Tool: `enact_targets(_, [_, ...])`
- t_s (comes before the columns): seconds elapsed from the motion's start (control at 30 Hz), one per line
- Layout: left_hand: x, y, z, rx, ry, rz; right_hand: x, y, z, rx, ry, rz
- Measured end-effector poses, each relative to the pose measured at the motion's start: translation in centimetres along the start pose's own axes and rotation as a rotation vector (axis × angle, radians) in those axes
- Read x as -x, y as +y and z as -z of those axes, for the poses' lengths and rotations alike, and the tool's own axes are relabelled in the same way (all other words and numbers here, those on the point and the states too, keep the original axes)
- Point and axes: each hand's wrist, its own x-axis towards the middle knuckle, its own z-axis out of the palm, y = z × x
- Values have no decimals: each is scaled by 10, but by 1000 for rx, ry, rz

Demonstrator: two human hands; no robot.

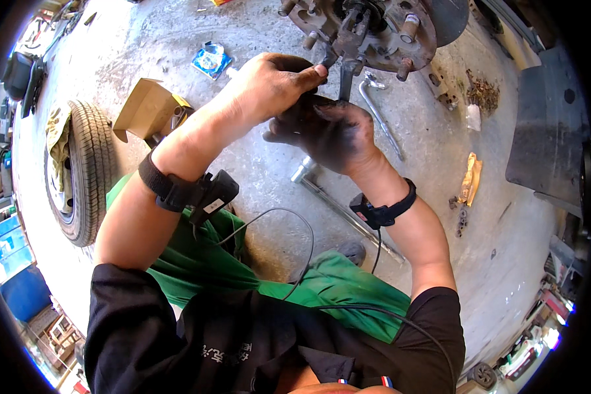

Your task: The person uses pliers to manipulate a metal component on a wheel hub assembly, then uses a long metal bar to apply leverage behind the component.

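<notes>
At the top of the view, a dark, greasy pair of pliers (349,47) points into the middle of a rusty wheel hub (423,43) with protruding studs. My left hand (269,84) is closed around one handle, its thumb pressed along it. The other handle runs down into my right hand (331,134), which is blackened with grease and has its fingers curled. Where the jaws meet the hub centre, the exact contact is too small to make out. My right palm hides the end of its handle.
A tyre (92,174) stands at left with a cloth over it, near an open cardboard box (148,108) and a blue packet (211,61). Below my hands lies a long metal bar (348,213). A bent wrench (382,118) and a yellow wrapper (471,177) lie right.
</notes>
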Motion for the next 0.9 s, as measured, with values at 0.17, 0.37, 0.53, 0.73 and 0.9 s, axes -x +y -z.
enact_targets(0.17, [-8, 5, -5, 199, -90, -145, 4, 4, -11, 193, 90, 40])
enact_targets(0.37, [-19, 13, -59, 1158, -671, 274, 54, -48, -49, 161, 310, -292])
enact_targets(0.53, [-24, 6, 10, 792, -551, 274, -12, 27, -46, 133, 120, 123])
enact_targets(0.73, [-33, 3, -24, 822, -569, -81, 34, -15, -76, 17, 179, -85])
enact_targets(0.9, [-43, -11, -17, 579, -518, -520, 18, 7, -97, -137, 222, -1])
